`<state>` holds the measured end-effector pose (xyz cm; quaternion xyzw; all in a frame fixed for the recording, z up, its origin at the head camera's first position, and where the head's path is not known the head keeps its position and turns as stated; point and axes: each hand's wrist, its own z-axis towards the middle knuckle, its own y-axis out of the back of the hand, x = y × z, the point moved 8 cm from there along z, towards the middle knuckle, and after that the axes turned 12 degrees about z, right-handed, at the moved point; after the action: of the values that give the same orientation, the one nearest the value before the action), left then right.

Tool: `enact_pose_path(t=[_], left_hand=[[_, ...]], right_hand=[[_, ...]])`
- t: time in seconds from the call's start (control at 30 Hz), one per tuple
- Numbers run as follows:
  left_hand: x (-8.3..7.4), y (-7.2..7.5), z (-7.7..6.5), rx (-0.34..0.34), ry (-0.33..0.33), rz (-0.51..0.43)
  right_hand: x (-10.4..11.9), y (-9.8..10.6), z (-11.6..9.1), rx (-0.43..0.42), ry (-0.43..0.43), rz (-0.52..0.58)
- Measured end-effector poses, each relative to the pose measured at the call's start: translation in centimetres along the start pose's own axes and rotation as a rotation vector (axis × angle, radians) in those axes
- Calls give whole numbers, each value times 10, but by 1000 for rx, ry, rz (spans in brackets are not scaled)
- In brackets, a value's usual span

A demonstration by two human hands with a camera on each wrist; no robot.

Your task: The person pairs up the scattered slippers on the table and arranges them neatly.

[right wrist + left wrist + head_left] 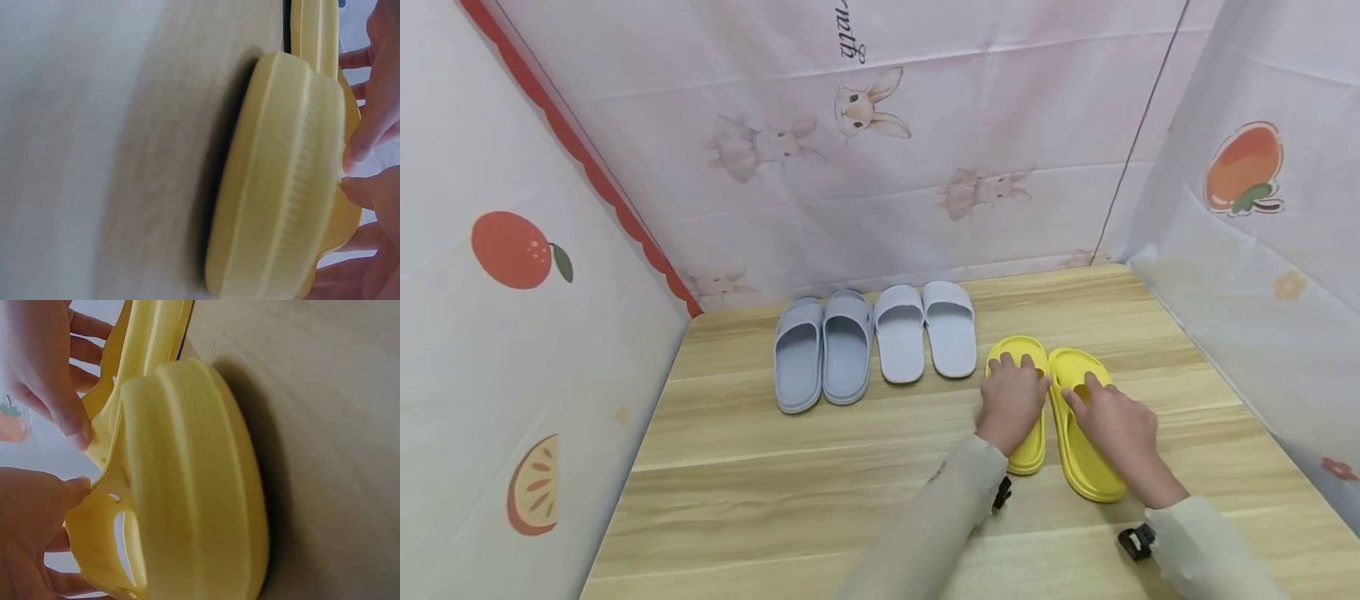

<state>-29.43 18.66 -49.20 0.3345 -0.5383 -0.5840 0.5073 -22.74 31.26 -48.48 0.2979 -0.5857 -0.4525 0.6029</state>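
Two yellow slippers stand side by side on the wooden surface, toes toward the back wall. My left hand (1011,404) grips the left yellow slipper (1028,454) across its strap. In the left wrist view its thumb sits on the strap's inner edge, fingers around the far side. On the right yellow slipper (1086,471), my right hand (1120,425) holds the strap the same way, and the right wrist view shows its thumb close to the left one. The heel of the right slipper (281,187) fills the middle of that view. The hands hide parts of both straps.
Left of the yellow pair, a white pair of slippers (901,346) and a grey pair of slippers (799,367) stand along the back wall (880,208). Printed cloth walls enclose the wooden surface (760,500) at left, back and right. Black wrist straps (1137,542) show at the cuffs.
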Motion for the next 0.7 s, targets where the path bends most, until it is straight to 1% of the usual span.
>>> enact_pose_path(t=[0.17, 0.3, 0.4, 0.6, 0.7], left_hand=[[3, 0, 10, 27, 28, 10], [3, 1, 16, 41, 28, 4], [2, 1, 20, 45, 23, -16], [4, 1, 31, 88, 56, -86], [5, 0, 35, 99, 64, -123]], right_hand=[[3, -6, 10, 3, -33, -15], [5, -7, 17, -14, -30, -14], [6, -7, 21, -21, -17, -16], [7, -7, 32, -14, -2, -22], [6, -7, 38, -26, 19, -26]])
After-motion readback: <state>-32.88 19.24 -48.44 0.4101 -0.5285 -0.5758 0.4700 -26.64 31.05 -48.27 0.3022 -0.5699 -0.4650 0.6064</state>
